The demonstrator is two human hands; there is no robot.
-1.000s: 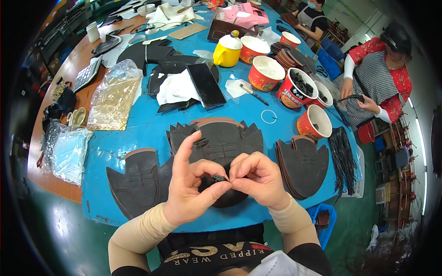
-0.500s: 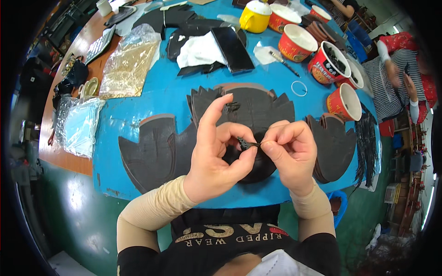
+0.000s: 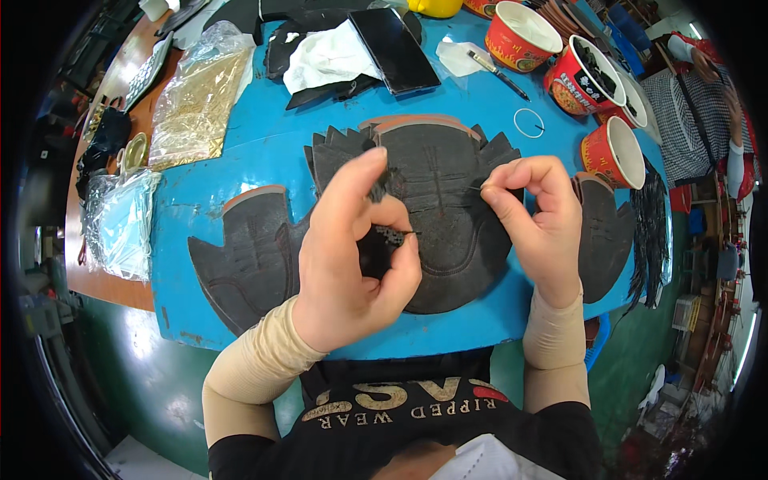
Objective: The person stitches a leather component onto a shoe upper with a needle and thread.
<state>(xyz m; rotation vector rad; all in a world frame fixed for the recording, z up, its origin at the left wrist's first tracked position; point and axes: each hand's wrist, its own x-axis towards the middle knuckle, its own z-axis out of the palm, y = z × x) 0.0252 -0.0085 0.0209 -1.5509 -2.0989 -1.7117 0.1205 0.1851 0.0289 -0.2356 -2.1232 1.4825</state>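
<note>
My left hand [image 3: 348, 256] is closed in a pinch, with thumb and a finger holding a small black braided-looking piece [image 3: 392, 235] that has a thin dark end sticking out. Another finger of this hand is raised and extended. To the right, my right hand [image 3: 540, 216] pinches something thin and dark, like a strand, at its fingertips; it is too fine to name for sure. Beneath both hands lies a stack of dark, leather-like cut pieces with jagged upper edges [image 3: 436, 184]. Similar pieces lie at the left [image 3: 252, 256] and at the right [image 3: 606, 240].
Red paper tubs [image 3: 612, 156] stand at the back right, one holding black pieces [image 3: 588, 80]. A pen-like tool [image 3: 500, 76], white ring [image 3: 528, 123], black flat panel [image 3: 394, 52] and plastic bags [image 3: 200, 104] lie around. Black strands [image 3: 648, 232] hang at the right edge. Another person's hand [image 3: 704, 66] shows beyond.
My hands have drawn apart from where their fingertips met. The right hand went right and upward, the left went left with the black braided-looking piece. The whole view has shifted slightly.
</note>
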